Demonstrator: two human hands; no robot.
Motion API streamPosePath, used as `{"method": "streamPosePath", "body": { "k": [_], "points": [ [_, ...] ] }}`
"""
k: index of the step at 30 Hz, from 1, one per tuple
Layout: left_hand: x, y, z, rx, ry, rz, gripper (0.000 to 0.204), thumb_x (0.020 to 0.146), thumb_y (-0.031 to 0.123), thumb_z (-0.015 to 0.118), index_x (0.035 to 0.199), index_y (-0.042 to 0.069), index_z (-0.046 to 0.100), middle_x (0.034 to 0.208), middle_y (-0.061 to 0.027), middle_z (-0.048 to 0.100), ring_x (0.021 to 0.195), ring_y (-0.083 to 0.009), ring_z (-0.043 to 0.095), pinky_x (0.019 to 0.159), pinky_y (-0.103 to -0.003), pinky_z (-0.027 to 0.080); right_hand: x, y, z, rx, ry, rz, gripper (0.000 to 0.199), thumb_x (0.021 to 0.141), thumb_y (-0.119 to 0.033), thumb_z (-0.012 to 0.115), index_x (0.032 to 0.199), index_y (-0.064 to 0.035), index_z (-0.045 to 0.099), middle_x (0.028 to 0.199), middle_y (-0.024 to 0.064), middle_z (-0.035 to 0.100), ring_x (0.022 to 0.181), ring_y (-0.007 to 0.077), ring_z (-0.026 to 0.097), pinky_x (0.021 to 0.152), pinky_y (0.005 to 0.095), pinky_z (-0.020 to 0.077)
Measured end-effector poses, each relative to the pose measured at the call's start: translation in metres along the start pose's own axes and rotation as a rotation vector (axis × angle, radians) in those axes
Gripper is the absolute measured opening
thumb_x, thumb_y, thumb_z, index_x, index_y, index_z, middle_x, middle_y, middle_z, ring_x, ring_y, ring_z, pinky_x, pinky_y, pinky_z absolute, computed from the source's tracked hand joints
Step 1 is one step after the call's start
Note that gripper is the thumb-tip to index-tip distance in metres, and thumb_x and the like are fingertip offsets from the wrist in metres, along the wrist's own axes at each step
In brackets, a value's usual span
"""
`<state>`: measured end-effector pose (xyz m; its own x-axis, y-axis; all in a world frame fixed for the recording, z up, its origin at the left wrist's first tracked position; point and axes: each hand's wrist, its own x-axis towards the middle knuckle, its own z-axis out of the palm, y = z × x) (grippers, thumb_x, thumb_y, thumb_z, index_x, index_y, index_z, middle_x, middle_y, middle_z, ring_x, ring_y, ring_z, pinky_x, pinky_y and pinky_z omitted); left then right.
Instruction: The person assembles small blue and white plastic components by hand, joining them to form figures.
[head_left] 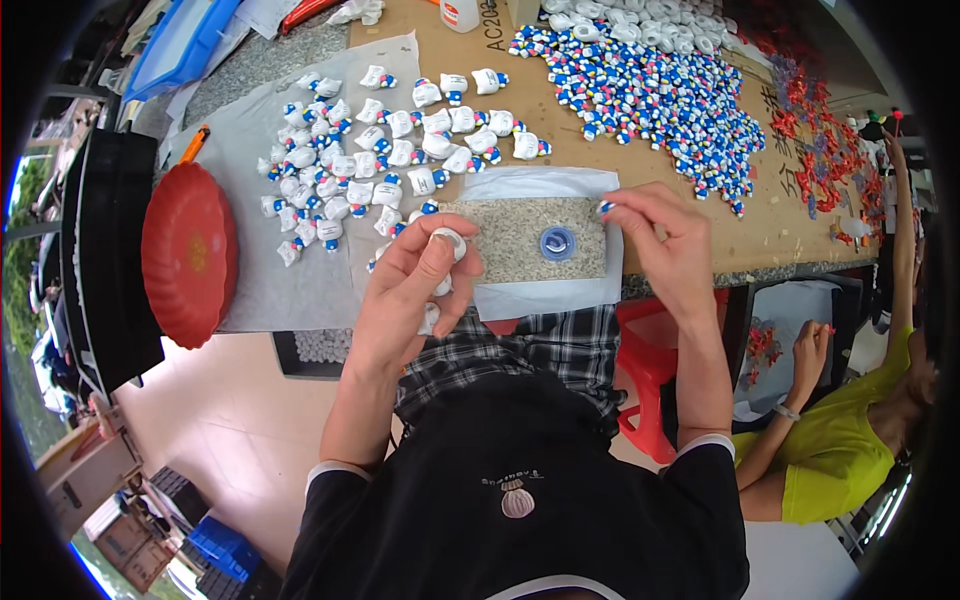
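My left hand (405, 290) is closed around several white toy heads (450, 243), the top one held under the thumb. Thumb and fingertips of my right hand (672, 240) pinch a small blue-and-white toy body (605, 208). Between the hands lies a speckled stone slab (510, 222) on white paper, and a small round blue cup (557, 243) stands on it. Beyond my left hand, joined white-and-blue figurines (402, 152) lie spread over a paper sheet. A large pile of small blue-and-white bodies (650, 105) covers the board beyond my right hand.
More white heads (690, 30) are heaped at the back. On the left are a red scalloped dish (190, 255), an orange-handled tool (195, 145) and a blue tray (180, 45). Red and clear pieces (825, 140) lie at far right, near a co-worker in a yellow-green shirt (840, 450).
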<state>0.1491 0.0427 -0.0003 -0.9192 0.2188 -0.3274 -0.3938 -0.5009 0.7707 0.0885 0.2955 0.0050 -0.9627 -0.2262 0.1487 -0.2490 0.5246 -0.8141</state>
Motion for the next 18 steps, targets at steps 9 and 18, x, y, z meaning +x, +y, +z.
{"method": "streamPosePath", "body": {
  "k": [9,18],
  "points": [
    [-0.004,-0.002,0.021,-0.023,0.084,-0.068,0.032,0.095,0.024,0.048,0.118,0.002,0.051,0.082,-0.0041,0.056,0.055,-0.0045,0.046,0.037,-0.017,0.033,-0.013,-0.024,0.026,-0.095,-0.173,-0.172,0.011,0.077,-0.005,0.064,0.087,-0.0014,0.066,0.079,0.0093,0.061,0.069,0.0236,0.058,0.062,0.0318,0.0453],
    [0.000,-0.015,0.030,0.095,0.075,-0.022,0.030,0.090,0.011,0.055,0.117,0.000,0.051,0.090,-0.0060,0.057,0.059,-0.0059,0.048,0.037,-0.016,0.035,-0.015,-0.027,0.021,0.621,-0.156,0.300,0.016,0.085,-0.005,0.060,0.099,0.0020,0.064,0.085,0.0052,0.062,0.076,0.0099,0.057,0.067,0.0240,0.0444]
  ]
}}
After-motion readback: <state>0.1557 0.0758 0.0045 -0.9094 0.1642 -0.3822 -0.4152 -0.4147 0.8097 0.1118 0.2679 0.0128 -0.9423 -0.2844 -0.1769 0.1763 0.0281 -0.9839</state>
